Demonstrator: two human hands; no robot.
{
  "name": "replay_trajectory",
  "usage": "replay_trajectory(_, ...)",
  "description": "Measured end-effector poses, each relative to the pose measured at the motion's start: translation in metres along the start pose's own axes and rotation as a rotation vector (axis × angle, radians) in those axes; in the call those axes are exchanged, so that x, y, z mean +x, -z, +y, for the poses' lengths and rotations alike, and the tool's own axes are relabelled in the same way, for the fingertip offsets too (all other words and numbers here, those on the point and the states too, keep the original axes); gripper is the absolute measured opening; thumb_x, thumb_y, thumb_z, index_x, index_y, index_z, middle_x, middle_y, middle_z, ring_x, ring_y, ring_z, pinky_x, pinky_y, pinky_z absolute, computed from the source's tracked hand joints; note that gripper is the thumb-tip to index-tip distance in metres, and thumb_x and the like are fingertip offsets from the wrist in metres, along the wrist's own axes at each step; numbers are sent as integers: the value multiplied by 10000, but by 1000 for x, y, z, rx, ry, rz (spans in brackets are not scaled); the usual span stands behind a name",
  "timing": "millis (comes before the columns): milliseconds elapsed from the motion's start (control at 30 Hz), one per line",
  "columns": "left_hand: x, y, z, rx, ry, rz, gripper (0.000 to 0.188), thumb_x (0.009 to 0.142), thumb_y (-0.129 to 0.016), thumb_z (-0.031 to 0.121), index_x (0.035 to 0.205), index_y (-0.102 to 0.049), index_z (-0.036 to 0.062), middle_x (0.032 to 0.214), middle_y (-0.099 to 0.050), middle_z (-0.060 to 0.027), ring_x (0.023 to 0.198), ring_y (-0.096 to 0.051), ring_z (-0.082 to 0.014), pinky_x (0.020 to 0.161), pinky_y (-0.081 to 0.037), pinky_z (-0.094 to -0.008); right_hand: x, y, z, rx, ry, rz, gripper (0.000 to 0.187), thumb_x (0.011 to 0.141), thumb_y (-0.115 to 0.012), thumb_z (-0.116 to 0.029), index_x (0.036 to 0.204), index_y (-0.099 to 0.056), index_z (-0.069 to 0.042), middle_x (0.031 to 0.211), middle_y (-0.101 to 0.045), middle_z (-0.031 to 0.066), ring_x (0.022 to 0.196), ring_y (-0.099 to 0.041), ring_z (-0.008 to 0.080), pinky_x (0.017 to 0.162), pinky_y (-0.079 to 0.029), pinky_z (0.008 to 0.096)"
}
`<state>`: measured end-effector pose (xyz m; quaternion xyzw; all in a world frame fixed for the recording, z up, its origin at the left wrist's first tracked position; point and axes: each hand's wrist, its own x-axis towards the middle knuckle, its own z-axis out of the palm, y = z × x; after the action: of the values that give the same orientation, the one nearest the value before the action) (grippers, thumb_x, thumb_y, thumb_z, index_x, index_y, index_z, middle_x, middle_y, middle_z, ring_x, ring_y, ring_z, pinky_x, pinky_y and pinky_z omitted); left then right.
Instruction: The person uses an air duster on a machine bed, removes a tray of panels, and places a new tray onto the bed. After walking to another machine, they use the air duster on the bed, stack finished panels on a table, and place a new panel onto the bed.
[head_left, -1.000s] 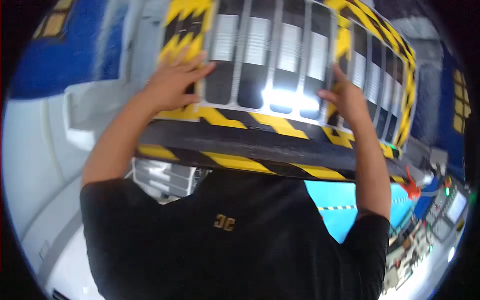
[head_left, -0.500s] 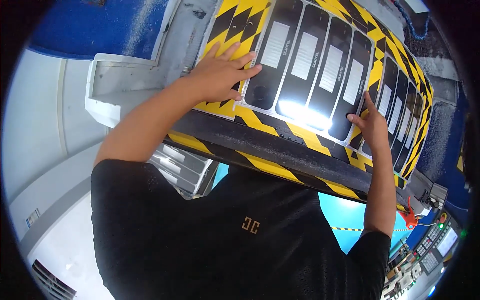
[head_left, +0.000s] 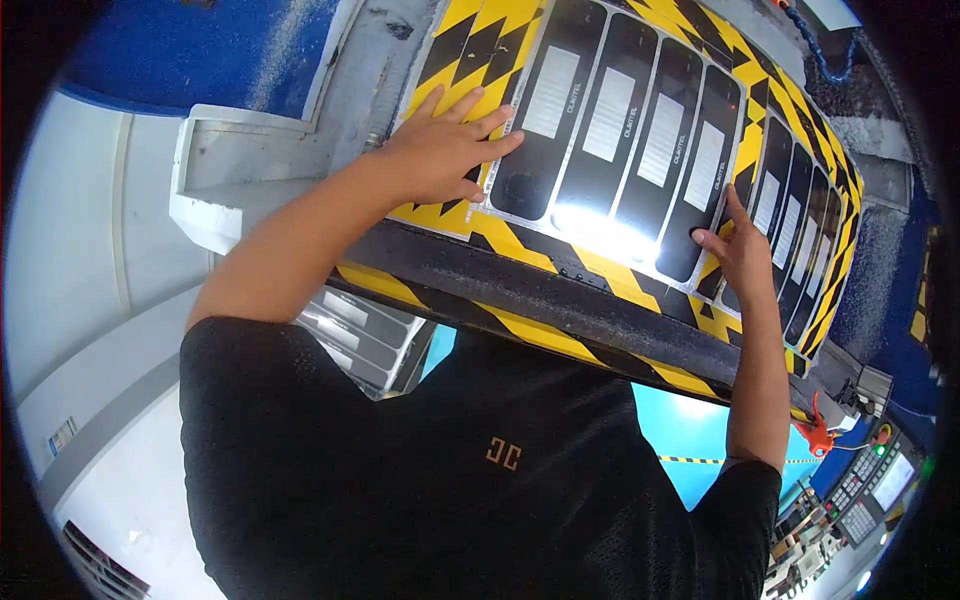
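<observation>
A sheet of long black panels with rounded ends and white rectangular blocks lies on a machine bed covered with yellow-and-black striped tape. My left hand rests flat at the sheet's left edge, fingers spread, partly over the tape. At the right edge of the same sheet is my right hand. Its thumb and index finger are apart, the thumb on the rightmost panel; its other fingers are mostly hidden. Farther right lies a second sheet of similar panels.
A dark rail runs along the bed's near edge. Below it, at left, more panel sheets show past my sleeve. A red spray-gun-like tool hangs at lower right, near a control panel. A blue coiled hose hangs at top right.
Both hands keep nearly the same places on the sheet. The view has shifted very slightly; nothing has been taken up or let go.
</observation>
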<state>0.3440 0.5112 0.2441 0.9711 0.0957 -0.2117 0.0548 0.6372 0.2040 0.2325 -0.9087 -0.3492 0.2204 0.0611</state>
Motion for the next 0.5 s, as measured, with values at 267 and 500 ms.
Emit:
replay_trajectory(267, 3, -7, -1, 19, 10, 4, 841, 795, -776, 433, 1524, -370, 324, 1638, -244, 24, 1525, -159, -282, 1217, -93, -570, 0, -1, 0, -66, -11, 9, 934, 732, -835, -384, 1525, -396, -158, 915, -710, 206, 796, -707, 286, 715, -550, 379)
replay_trajectory(500, 4, -5, -1, 28, -12, 14, 847, 798, -766, 469, 1528, -370, 301, 1637, -247, -8, 1522, -165, -302, 1217, -84, -565, -1, 6, -8, -52, -52, -17, 928, 739, -838, -372, 1526, -393, -163, 952, -716, 200, 830, -715, 291, 735, -555, 380)
